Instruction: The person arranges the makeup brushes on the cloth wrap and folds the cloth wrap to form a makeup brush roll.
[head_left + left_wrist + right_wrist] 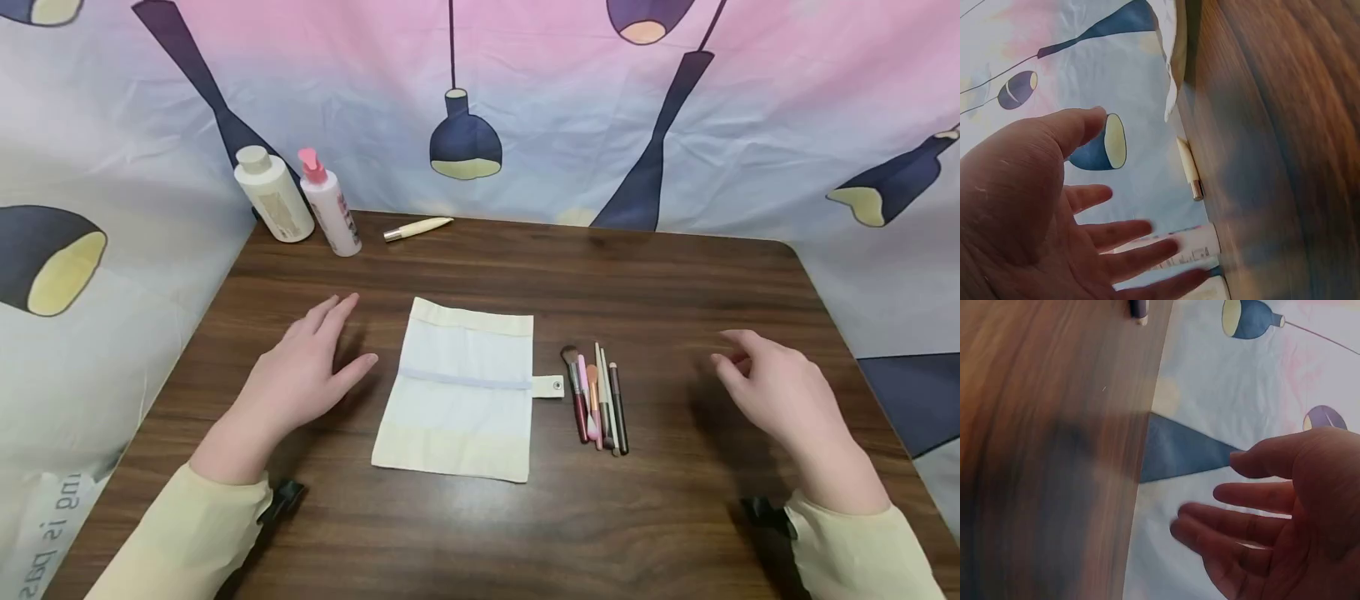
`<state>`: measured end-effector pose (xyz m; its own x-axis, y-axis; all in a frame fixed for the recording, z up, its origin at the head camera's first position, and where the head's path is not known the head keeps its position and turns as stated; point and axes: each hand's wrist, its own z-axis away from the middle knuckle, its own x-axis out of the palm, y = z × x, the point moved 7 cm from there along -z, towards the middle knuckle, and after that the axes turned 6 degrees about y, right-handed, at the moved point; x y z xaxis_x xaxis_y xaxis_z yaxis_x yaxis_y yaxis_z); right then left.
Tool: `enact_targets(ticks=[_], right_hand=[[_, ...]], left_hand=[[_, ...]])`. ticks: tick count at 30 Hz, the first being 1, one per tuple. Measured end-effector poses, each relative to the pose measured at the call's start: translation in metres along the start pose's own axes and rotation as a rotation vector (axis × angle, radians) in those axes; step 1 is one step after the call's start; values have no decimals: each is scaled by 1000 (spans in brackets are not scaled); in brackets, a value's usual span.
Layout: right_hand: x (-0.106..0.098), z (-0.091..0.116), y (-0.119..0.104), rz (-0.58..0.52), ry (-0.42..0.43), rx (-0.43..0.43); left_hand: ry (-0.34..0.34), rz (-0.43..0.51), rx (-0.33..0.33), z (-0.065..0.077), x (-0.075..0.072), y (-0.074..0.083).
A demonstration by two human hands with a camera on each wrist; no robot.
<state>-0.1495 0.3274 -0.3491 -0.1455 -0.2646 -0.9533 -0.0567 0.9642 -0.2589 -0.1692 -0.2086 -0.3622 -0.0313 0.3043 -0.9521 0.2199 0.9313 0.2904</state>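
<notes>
The left hand (303, 367) has its grip released, fingers and thumb spread in the air to the left of a cloth case (459, 408), touching nothing. The right hand (783, 387), well to the right, is also released: its fingers bend loosely and hold nothing.

Between the two hands, nearer the left one, the case lies unfolded and flat on the worktop (450, 537), a pale strip running across its middle. Its strap (548, 387) sticks out to the right, a snap at its end. Just beyond the strap lie several makeup brushes (595, 396), side by side in a loose bunch, some heads facing far and at least one near.

The step in hand looks like a ready pause before handling: the case is laid out and the brushes are within reach, none in it. The next move, I judge, calls for the right hand to come left and lower to pinch a single handle, while the left steadies the case.

Farther off, near the far edge, lies a cream stick (420, 227), with a pump bottle (333, 212) and a capped bottle (277, 200) to its left.
</notes>
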Motion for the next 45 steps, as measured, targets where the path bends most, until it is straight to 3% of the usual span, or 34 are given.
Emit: enact_targets(ticks=[7, 10, 15, 21, 32, 37, 45], right_hand=[[15, -19, -29, -60, -125, -64], [22, -28, -46, -112, -173, -93], [34, -47, -78, -175, -221, -150], [59, -64, -108, -185, -285, -207], [99, -68, -142, -141, -422, -237], [104, -65, -150, -84, -411, -282], [104, -62, -156, -18, -391, -286]], left_hand=[[-86, 170, -59, -4, 8, -1], [-150, 284, -90, -10, 20, -3], [-262, 539, -196, -23, 43, -7], [-319, 726, -280, -28, 66, -4], [-351, 818, -316, -25, 78, 0], [-378, 850, -340, -29, 85, -2], [-383, 837, -343, -35, 89, 0]])
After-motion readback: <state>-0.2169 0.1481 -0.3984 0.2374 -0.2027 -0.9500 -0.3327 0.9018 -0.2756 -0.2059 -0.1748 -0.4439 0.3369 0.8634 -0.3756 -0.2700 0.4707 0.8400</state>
